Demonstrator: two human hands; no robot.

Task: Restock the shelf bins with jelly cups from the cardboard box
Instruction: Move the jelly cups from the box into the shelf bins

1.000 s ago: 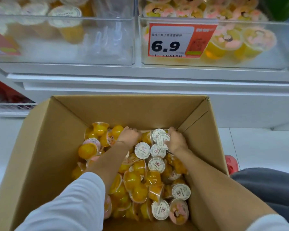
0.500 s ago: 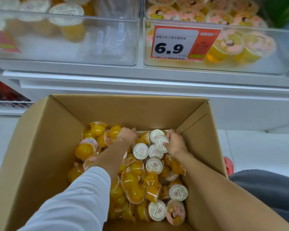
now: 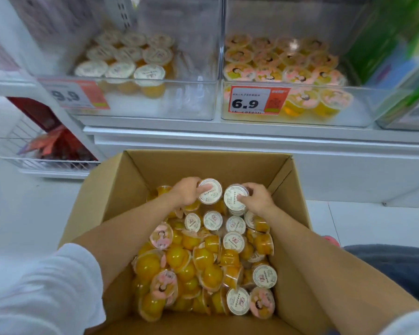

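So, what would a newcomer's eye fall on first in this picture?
First, the open cardboard box at bottom centre, heaped with orange jelly cups. At its far end, the left hand and the right hand each hold a white-lidded cup. Above, two clear shelf bins hold more cups; the right one carries a price tag reading 6.9.

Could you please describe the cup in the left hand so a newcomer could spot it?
Find the cardboard box below the shelf bins. At its far end, the left hand grips a white-lidded cup raised above the pile. It is the left one of two raised cups; the other cup is in the right hand.
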